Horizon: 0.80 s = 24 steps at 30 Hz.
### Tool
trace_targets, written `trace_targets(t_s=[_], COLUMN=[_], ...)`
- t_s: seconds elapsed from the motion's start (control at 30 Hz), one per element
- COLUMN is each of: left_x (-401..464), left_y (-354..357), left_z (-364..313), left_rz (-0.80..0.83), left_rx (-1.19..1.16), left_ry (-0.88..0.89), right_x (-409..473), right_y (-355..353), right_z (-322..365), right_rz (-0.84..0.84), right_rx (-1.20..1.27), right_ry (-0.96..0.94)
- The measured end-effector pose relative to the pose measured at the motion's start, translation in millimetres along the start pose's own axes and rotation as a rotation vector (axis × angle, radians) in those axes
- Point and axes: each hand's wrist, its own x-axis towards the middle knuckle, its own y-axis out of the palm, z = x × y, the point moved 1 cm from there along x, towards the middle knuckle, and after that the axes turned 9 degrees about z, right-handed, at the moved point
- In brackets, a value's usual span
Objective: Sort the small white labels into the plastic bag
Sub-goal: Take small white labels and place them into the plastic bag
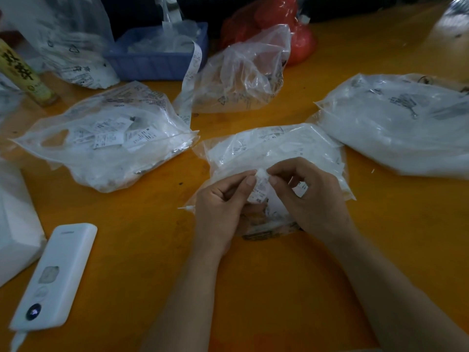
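Over the middle plastic bag (pixel 274 146) on the orange surface (pixel 142 207), the left hand (pixel 223 199) and right hand (pixel 312 196) meet, each pinching the same small white label (pixel 261 185) between thumb and fingertips. More bags of labels (pixel 106 146) lie to the left.

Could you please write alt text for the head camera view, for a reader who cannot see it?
Both hands, left hand and right hand, pinch a small white label above a clear plastic bag of labels on an orange table. More filled bags surround it.
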Motion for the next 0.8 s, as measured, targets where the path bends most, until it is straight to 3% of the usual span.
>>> trace_targets(t_s=[0.27,0.47,0.8], left_x=[1.5,4.1,0.9], left_y=[-1.2,-0.9,-0.2], left_z=[0.8,2.5,-0.9], left_rz=[-0.024,-0.045,-0.102], left_rx=[0.089,0.081,0.156], left_ry=[0.026,0.032,0.062], right_x=[-2.5,-0.5,-0.3], right_y=[3.8,0.4,-4.1], right_z=[-0.6,-1.8,-11.4], right_rz=[0.148,-0.092,-0.159], right_rx=[0.028,0.16,0.281], right_ry=[0.025,0.111,0.157])
